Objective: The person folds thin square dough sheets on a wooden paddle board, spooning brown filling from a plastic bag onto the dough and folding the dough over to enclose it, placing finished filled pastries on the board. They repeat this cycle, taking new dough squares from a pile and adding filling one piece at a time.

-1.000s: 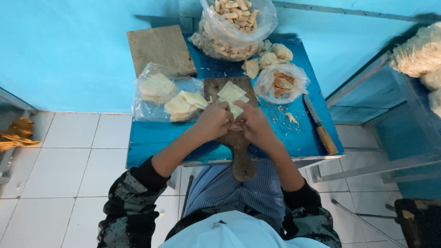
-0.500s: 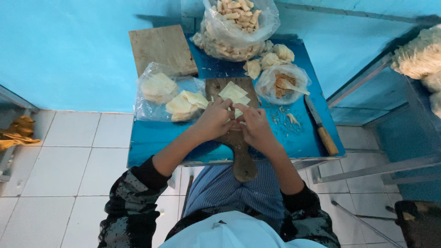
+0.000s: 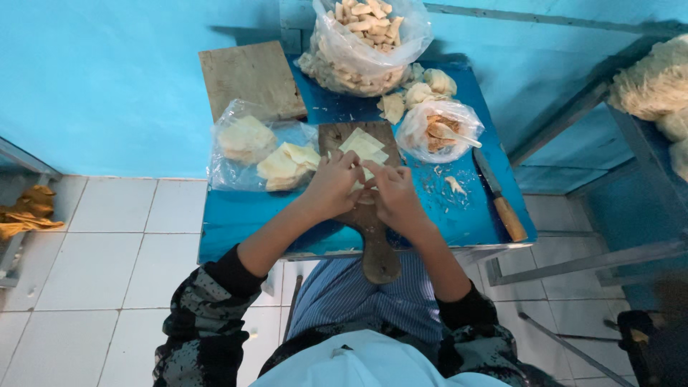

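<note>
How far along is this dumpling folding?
Done: a large clear bag at the back of the blue table is heaped with folded pieces. In hand: the left hand and right hand pinch one wrapper over the wooden board. Left: stacked wrappers and a bag of filling remain.

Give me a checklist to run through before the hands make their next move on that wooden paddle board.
1. Left hand and right hand both on the pale square dough wrapper: ok.
2. Brown wooden paddle board lying flat on the blue table: ok.
3. Wooden-handled knife apart from both hands: ok.
4. Clear bag of filling with spoon within reach: ok.
5. Filling placed inside the wrapper: cannot tell, fingers hide it.
</note>
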